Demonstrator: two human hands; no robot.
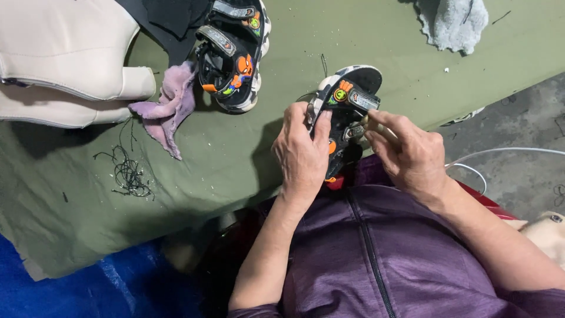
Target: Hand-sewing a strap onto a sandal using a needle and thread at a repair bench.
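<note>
Fingers of the left hand (pixel 302 154) curl together around the left edge of a small black sandal (pixel 344 112), thumb pressed onto its footbed beside the orange trim; fingers of the right hand (pixel 410 154) pinch at the sandal's right side, thumb and forefinger closed on the strap just below its grey tab. Sandal sits between the two hands, raised off the surface over the near edge of the table, toe end pointing away, round green-and-orange badge visible on the upper strap. Nearest to the camera: purple zipped top (pixel 376 253) covering the lap, with a red object showing beneath it on the right. Table is covered by an olive-green cloth (pixel 223 171), creased toward the near edge. On the cloth, left of the hands, a loose tangle of black thread (pixel 126 174). Farther back, a crumpled pink rag (pixel 168 106) lies just beside a second sandal (pixel 234 59) of the same pattern, resting on its side. Cream padded pieces (pixel 65 59) occupy the far left corner. Grey rag (pixel 454 23) at the far right edge of the table, well apart from the hands.
</note>
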